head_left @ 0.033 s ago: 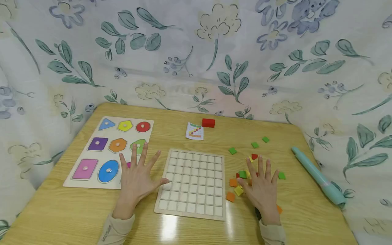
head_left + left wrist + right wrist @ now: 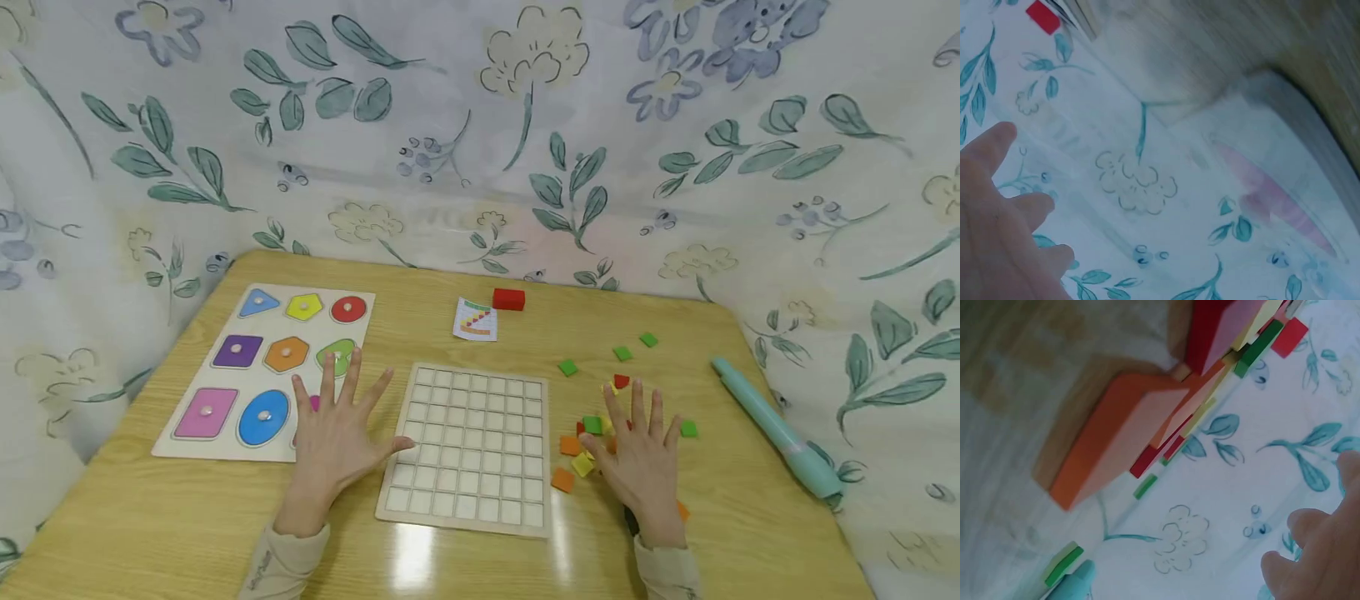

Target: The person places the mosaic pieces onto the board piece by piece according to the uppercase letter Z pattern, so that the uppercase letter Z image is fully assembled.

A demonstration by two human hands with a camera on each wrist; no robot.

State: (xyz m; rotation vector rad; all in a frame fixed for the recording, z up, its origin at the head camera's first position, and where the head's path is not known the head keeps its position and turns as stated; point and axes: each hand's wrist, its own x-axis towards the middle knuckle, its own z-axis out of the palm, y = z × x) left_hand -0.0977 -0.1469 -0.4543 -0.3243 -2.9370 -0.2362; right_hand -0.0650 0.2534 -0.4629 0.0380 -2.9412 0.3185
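Note:
My left hand [image 2: 337, 437] is spread over the lower right corner of a white board with coloured knobbed shapes [image 2: 247, 379]. Its thumb reaches over the left edge of a wooden grid board [image 2: 471, 437], whose squares hold no tiles. To the right of the grid, my right hand [image 2: 643, 462] has its fingers spread above loose coloured tiles, among them a green tile [image 2: 592, 425], a yellow tile [image 2: 582, 464] and an orange tile [image 2: 562, 480]. Some tiles are hidden under it. An orange tile [image 2: 1107, 437] looms large in the right wrist view. Neither hand holds anything.
Behind the grid lie a small paper card [image 2: 476, 320] with a coloured pattern and a red block [image 2: 509, 299]. A long teal tapered object [image 2: 776, 429] lies near the table's right edge. A flowered cloth [image 2: 420, 208] hangs around the table [image 2: 225, 533].

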